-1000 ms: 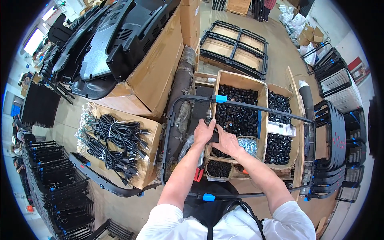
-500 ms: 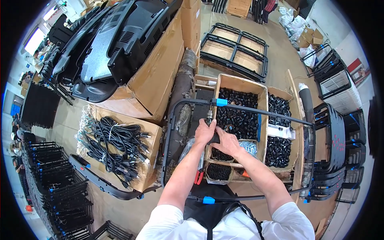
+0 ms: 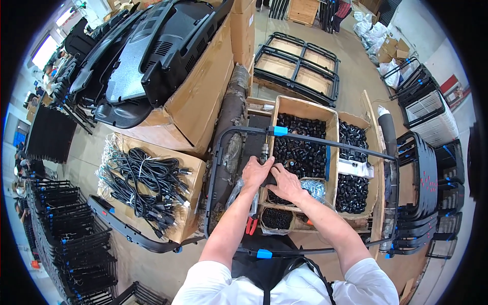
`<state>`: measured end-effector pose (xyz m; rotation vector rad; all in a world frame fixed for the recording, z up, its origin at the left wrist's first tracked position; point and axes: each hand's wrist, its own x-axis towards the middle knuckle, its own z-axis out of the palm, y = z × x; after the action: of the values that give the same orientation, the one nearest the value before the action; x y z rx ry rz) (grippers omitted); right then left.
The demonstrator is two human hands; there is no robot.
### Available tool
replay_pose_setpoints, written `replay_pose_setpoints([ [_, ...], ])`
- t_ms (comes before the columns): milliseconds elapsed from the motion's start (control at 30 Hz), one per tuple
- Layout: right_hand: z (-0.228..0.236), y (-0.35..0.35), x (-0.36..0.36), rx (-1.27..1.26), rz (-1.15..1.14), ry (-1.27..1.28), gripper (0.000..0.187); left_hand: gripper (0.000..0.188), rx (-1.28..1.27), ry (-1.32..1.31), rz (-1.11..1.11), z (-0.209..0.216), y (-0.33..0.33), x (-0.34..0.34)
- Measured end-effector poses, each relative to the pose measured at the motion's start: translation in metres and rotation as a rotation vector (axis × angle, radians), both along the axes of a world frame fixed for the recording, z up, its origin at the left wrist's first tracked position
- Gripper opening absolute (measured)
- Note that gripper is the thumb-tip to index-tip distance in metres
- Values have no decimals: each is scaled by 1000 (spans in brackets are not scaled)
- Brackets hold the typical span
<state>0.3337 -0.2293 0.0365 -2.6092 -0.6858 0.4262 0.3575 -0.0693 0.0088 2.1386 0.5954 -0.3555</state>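
Note:
A dark power drill with a silvery chuck (image 3: 265, 151) is between my hands, pointing away from me. My left hand (image 3: 255, 174) is closed round its front part, just behind the chuck. My right hand (image 3: 287, 184) wraps the drill's body from the right; most of the body is hidden under my fingers. Ahead of the chuck is the far bar of a black rectangular tube frame (image 3: 325, 138), with a blue block (image 3: 280, 131) on it. Whether the bit touches the bar cannot be made out. The frame lies across the bench, around my forearms.
Wooden bins of black plastic caps (image 3: 300, 152) lie beneath the frame, beside silvery screws (image 3: 313, 189) and small black screws (image 3: 277, 218). Red-handled pliers (image 3: 251, 225) rest near me. Left are coiled black cables (image 3: 147, 183) on a carton; stacked frames (image 3: 419, 193) stand right.
Both hands and the drill have drawn back slightly toward me, so the chuck sits a little farther from the frame's far bar. The frame has stayed in place.

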Motion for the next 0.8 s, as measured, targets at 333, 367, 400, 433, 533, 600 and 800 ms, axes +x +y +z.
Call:
replay_pose_setpoints([
  [333, 7, 1, -10, -31, -6, 5, 60, 72, 98, -123, -7, 1, -1, -11],
  [367, 9, 1, -11, -28, 4, -9, 61, 71, 100, -131, 1, 0, -1, -11],
  [400, 11, 1, -13, -26, 12, -22, 62, 71, 102, -137, 7, -1, -1, -12],
  [433, 13, 0, -15, -23, 7, -21, 62, 71, 104, -136, 2, -2, -1, -15],
  [533, 12, -7, -22, -18, -17, -68, 61, 68, 122, -161, -24, -2, -7, -22],
  [600, 9, -16, -24, -18, -45, -55, 60, 66, 192, -206, -78, 1, -15, -25],
  [800, 6, -38, -16, -12, -78, -74, 57, 62, 218, -232, -155, 5, -34, -16],
])
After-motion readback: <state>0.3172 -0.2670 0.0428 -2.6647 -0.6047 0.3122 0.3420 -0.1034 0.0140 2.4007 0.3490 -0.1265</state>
